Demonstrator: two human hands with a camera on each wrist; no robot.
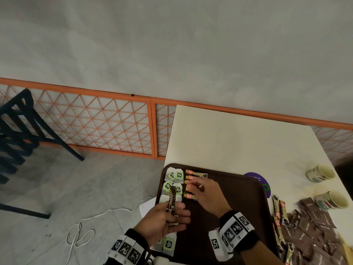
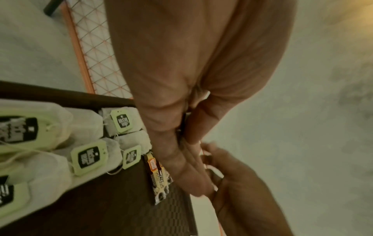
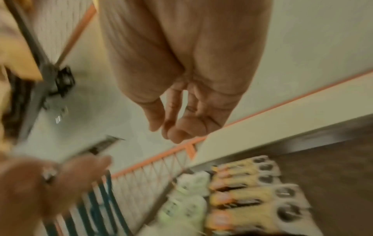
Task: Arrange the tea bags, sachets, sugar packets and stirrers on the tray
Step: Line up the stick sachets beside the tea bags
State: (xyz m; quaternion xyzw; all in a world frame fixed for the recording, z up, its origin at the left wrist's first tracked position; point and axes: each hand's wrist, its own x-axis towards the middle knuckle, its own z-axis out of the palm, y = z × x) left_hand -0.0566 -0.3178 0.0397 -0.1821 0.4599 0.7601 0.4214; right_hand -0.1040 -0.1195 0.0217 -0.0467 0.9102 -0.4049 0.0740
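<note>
Left hand (image 1: 164, 220) pinches a dark sachet (image 1: 172, 199) upright over the brown tray (image 1: 238, 197), at seven o'clock. Right hand (image 1: 206, 194) covers the orange sachet row (image 1: 192, 196); its grip can't be made out, and its wrist view is blurred.

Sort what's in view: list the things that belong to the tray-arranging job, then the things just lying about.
Job: tray; tea bags; sachets in a column; sachet held by left hand; right hand; loose brown packets.

Lying about: two cups; purple disc; black chair; white cable.
</note>
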